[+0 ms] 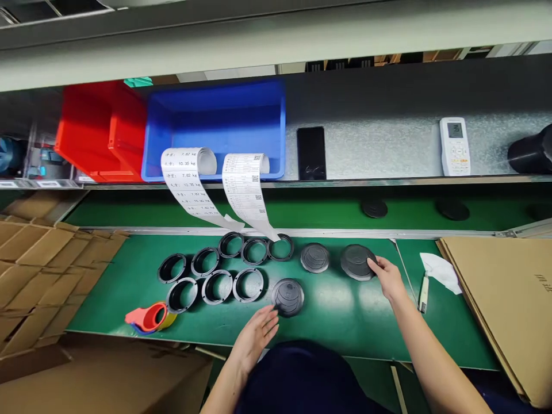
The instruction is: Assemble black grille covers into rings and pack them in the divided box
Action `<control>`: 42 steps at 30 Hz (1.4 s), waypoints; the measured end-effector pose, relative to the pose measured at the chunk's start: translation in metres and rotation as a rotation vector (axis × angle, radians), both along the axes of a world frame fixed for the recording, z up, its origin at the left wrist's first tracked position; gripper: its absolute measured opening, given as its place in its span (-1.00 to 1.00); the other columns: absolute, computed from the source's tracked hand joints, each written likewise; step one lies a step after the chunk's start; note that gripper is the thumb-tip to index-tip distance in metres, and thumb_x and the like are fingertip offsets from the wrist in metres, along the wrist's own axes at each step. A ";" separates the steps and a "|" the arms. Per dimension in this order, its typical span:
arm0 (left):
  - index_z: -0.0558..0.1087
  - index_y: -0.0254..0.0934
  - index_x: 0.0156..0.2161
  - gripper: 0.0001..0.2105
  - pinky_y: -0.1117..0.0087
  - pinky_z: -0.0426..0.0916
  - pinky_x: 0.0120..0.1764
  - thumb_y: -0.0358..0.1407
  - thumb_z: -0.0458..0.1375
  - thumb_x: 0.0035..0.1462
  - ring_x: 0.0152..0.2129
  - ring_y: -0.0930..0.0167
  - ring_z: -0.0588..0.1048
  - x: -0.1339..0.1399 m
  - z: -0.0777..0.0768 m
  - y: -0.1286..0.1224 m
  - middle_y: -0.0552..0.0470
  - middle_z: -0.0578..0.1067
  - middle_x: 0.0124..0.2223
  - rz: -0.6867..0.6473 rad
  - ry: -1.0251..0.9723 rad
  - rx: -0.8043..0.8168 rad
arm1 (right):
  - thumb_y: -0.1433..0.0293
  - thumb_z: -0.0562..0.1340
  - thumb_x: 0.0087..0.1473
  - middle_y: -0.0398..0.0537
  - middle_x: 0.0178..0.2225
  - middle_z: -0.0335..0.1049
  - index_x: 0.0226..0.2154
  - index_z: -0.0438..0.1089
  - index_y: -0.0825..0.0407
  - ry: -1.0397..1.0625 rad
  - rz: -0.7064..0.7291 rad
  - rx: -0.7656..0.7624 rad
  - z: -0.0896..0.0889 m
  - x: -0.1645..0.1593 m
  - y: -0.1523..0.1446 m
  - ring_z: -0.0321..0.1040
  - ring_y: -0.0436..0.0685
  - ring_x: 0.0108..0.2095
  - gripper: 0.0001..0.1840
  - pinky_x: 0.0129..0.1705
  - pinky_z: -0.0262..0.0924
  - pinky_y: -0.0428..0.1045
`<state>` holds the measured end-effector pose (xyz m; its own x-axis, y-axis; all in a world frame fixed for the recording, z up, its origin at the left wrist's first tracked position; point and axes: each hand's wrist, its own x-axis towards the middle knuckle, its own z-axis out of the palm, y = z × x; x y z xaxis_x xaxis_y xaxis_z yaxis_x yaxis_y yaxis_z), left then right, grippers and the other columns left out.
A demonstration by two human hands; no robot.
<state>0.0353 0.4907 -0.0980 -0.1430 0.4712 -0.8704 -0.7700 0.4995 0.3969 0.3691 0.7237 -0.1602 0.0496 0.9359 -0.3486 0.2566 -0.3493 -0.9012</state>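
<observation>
My right hand grips the edge of a round black vent cover at the right of the green bench, thumb on top. My left hand holds nothing, its fingers apart beside another round black vent cover; whether the fingertips touch its rim I cannot tell. Between and behind the hands lies a third vent cover. Left of these stand several black rings in two rough rows, open in the middle.
Nested coloured plastic pieces lie at the bench's left front. Label strips hang from the shelf before a blue bin. Cardboard flanks both sides, with flat sheets at right. A white-handled tool lies near them.
</observation>
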 end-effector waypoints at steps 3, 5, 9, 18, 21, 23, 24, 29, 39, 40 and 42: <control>0.42 -0.15 0.10 -0.49 0.12 0.22 0.19 -0.18 0.35 0.03 0.11 0.21 0.37 0.029 0.021 0.024 -0.13 0.40 0.19 -0.102 -0.091 0.318 | -0.10 0.39 -0.19 -0.02 -0.31 0.51 -0.22 0.48 0.06 0.306 0.147 -0.045 0.041 -0.045 -0.037 0.37 0.13 -0.29 -0.37 -0.21 0.27 -0.01; 0.35 -0.08 0.17 -0.32 0.04 0.18 0.20 -0.01 0.37 -0.06 0.17 0.14 0.30 0.045 0.032 0.036 -0.11 0.33 0.26 -0.075 -0.214 0.524 | -0.04 0.39 -0.11 -0.04 -0.33 0.50 -0.23 0.48 0.05 0.477 0.307 -0.128 0.064 -0.084 -0.071 0.38 0.11 -0.30 -0.46 -0.22 0.28 -0.02; 0.38 -0.20 0.15 -0.43 0.15 0.20 0.17 0.08 0.17 0.12 0.07 0.20 0.40 0.051 0.048 0.043 -0.13 0.48 0.10 0.138 -0.299 0.634 | -0.07 0.27 0.03 -0.08 -0.37 0.43 -0.16 0.40 0.03 0.419 0.571 -0.111 0.084 -0.140 -0.124 0.33 0.08 -0.43 -0.46 -0.39 0.32 -0.01; 0.41 -0.29 0.09 -0.35 -0.06 0.20 0.15 0.21 -0.04 0.18 0.10 0.04 0.36 0.030 0.069 0.002 -0.22 0.48 0.10 0.327 -0.304 0.535 | 0.08 0.13 0.23 0.04 -0.17 0.26 0.22 0.25 -0.25 -0.112 0.936 0.675 0.098 -0.162 -0.121 0.29 0.22 -0.16 -0.47 -0.07 0.36 0.21; 0.43 -0.30 0.06 -0.37 -0.21 0.16 0.12 0.20 -0.03 0.18 0.06 0.00 0.40 0.027 0.067 -0.008 -0.25 0.53 0.01 0.248 -0.395 0.541 | 0.10 0.13 0.24 0.10 0.10 0.13 0.14 0.36 -0.33 -0.203 1.001 0.882 0.099 -0.164 -0.117 0.06 0.38 0.13 -0.57 0.10 0.20 0.36; 0.44 -0.32 0.04 -0.35 -0.28 0.13 0.11 0.22 -0.04 0.16 0.04 -0.02 0.41 0.025 0.064 -0.012 -0.26 0.54 -0.02 0.212 -0.437 0.546 | 0.11 0.12 0.25 0.05 0.20 0.04 0.12 0.37 -0.35 -0.188 1.076 0.908 0.096 -0.165 -0.115 -0.08 0.41 0.21 -0.60 0.16 0.13 0.38; 0.44 -0.32 0.02 -0.35 -0.30 0.12 0.11 0.23 -0.04 0.16 0.03 -0.02 0.41 0.025 0.062 -0.013 -0.26 0.54 -0.03 0.204 -0.448 0.547 | 0.12 0.11 0.26 0.03 0.22 0.02 0.11 0.38 -0.35 -0.173 1.111 0.904 0.094 -0.166 -0.114 -0.11 0.41 0.23 -0.61 0.18 0.10 0.39; 0.43 -0.31 0.03 -0.39 -0.34 0.12 0.08 0.19 -0.01 0.18 0.01 -0.02 0.42 0.025 0.057 -0.013 -0.28 0.52 -0.01 0.172 -0.457 0.524 | 0.12 0.01 0.31 0.03 0.20 0.10 0.02 0.47 -0.21 -0.072 1.186 0.766 0.089 -0.165 -0.115 -0.14 0.36 0.26 -0.59 0.24 0.03 0.36; 0.44 -0.36 0.00 -0.35 -0.39 0.11 0.06 0.21 -0.03 0.17 0.04 -0.07 0.40 0.026 0.061 -0.001 -0.34 0.50 0.02 0.134 -0.543 0.533 | 0.00 -0.14 0.32 0.07 0.14 0.22 -0.10 0.54 -0.08 0.206 0.998 0.350 0.097 -0.159 -0.111 0.10 0.29 0.20 -0.37 0.28 0.02 0.30; 0.45 -0.37 -0.02 -0.36 -0.40 0.11 0.06 0.21 -0.01 0.16 0.04 -0.07 0.40 0.026 0.061 0.000 -0.34 0.50 0.01 0.139 -0.531 0.520 | -0.01 -0.14 0.32 0.06 0.14 0.23 -0.09 0.53 -0.09 0.187 0.995 0.366 0.096 -0.158 -0.111 0.11 0.29 0.19 -0.37 0.28 0.02 0.30; 0.46 -0.37 -0.06 -0.39 -0.39 0.10 0.06 0.19 0.02 0.16 0.02 -0.07 0.42 0.026 0.060 0.002 -0.34 0.51 0.00 0.155 -0.493 0.489 | -0.01 -0.15 0.32 0.05 0.14 0.24 -0.07 0.53 -0.10 0.155 0.984 0.394 0.093 -0.157 -0.111 0.11 0.29 0.18 -0.36 0.27 0.02 0.31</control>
<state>0.0617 0.4926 -0.0377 0.1156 0.8302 -0.5453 -0.9655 0.2230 0.1348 0.2122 0.6132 -0.0672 -0.8070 0.5885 0.0494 0.1397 0.2715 -0.9523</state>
